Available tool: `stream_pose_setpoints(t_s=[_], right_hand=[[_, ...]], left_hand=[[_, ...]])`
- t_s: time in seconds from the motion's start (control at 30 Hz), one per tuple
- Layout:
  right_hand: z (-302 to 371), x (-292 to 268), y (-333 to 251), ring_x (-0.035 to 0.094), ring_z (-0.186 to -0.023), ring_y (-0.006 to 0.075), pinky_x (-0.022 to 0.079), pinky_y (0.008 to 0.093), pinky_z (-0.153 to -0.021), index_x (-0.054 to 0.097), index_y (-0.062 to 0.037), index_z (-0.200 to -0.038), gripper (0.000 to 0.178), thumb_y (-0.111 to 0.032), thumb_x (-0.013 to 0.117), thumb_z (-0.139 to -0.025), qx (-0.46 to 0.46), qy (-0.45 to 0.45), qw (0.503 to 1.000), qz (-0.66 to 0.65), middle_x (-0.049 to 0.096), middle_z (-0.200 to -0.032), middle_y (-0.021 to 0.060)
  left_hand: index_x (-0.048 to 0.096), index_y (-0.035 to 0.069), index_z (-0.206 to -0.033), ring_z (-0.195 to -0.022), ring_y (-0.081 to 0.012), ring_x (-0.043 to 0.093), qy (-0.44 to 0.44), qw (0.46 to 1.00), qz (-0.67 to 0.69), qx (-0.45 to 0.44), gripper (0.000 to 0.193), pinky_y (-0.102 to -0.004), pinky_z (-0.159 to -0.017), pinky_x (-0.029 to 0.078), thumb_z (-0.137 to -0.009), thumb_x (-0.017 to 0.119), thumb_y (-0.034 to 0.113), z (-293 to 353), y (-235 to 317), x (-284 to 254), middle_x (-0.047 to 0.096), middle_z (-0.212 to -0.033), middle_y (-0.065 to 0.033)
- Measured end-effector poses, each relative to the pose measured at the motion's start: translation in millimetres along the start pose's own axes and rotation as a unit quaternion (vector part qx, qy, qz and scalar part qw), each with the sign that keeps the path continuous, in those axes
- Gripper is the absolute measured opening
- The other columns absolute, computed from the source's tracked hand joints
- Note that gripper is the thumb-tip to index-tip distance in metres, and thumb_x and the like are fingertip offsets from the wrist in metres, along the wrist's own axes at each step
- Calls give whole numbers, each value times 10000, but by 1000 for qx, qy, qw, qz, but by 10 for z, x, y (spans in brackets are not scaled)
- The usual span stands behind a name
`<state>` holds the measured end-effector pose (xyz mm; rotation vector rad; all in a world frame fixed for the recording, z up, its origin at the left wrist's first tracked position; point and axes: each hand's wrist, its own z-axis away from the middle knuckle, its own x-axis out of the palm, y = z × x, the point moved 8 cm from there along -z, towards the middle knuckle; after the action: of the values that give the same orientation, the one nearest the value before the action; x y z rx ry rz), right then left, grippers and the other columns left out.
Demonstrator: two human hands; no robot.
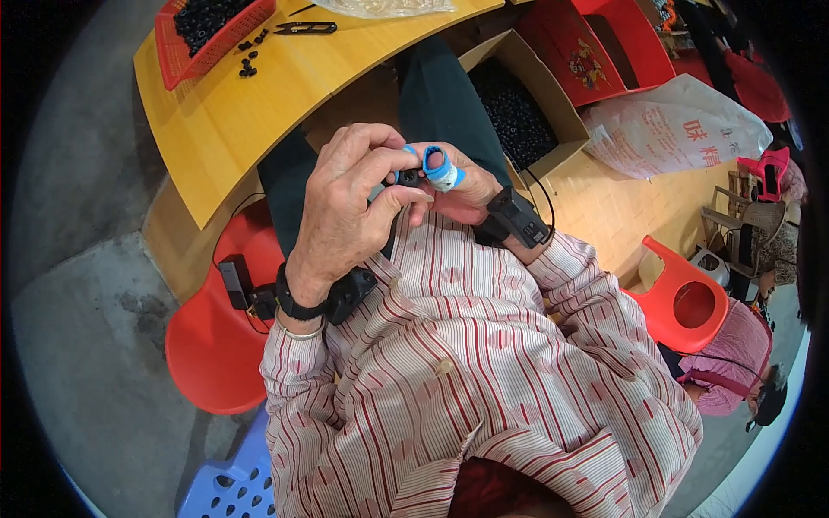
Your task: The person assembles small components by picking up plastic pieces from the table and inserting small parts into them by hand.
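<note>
Between both hands, over my lap, is a small black part with a round hole [408,178]. My left hand [350,194] pinches it with thumb and forefinger. My right hand [466,192] is closed around its other side, fingers partly hidden behind the left ones. A blue and white cover [443,170] wraps a digit of the right hand and leaves its tip bare. Another bit of blue shows beside the left fingertips. What the hidden fingers touch, I cannot make out.
On the yellow table [250,112] are a red basket of black parts [186,60], loose black pieces [248,65] and thread snips [305,28]. A cardboard box of black parts [561,147] stands right, near a white plastic bag [673,129]. Red chairs [203,345] flank me; a person sits far right.
</note>
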<state>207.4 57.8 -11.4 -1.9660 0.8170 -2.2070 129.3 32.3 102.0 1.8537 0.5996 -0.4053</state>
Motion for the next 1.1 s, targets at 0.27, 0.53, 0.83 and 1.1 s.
stream_pose_setpoints(t_s=[0.27, 0.53, 0.83, 1.1], right_hand=[[-8, 15, -8, 597, -729, 124, 603, 338, -652, 555, -21, -1022, 328, -290, 637, -853, 9, 8, 1000, -4, 530, -770, 26], [-11, -36, 9, 608, -732, 124, 603, 309, -632, 547, -10, -1038, 348, -287, 639, -850, 22, 28, 999, -6, 542, -783, 30], [9, 46, -282, 559, -660, 31, 514, 173, -497, 617, -50, -1006, 333, -345, 633, -852, 9, 83, 943, 322, 581, -804, -9], [-39, 186, -433, 520, -576, 32, 451, 167, -456, 630, -54, -905, 317, -368, 594, -877, -1, 78, 871, 485, 554, -716, -25]], left_hand=[[634, 68, -839, -837, -246, 528, 22, 996, -81, 20, 251, -348, -707, 398, -603, 711, 98, 5, 37, -14, 546, -901, -67], [636, 62, -842, -834, -239, 527, 46, 995, -90, 24, 254, -351, -704, 393, -606, 715, 114, 21, 46, -30, 550, -888, -57], [624, 31, -876, -816, -254, 556, 29, 985, -171, 19, 246, -349, -709, 442, -642, 700, 30, 82, 47, -64, 577, -846, -79], [615, 10, -916, -667, -227, 586, 24, 994, -90, -64, 220, -290, -580, 454, -703, 668, 1, 157, -77, -89, 606, -762, -97]])
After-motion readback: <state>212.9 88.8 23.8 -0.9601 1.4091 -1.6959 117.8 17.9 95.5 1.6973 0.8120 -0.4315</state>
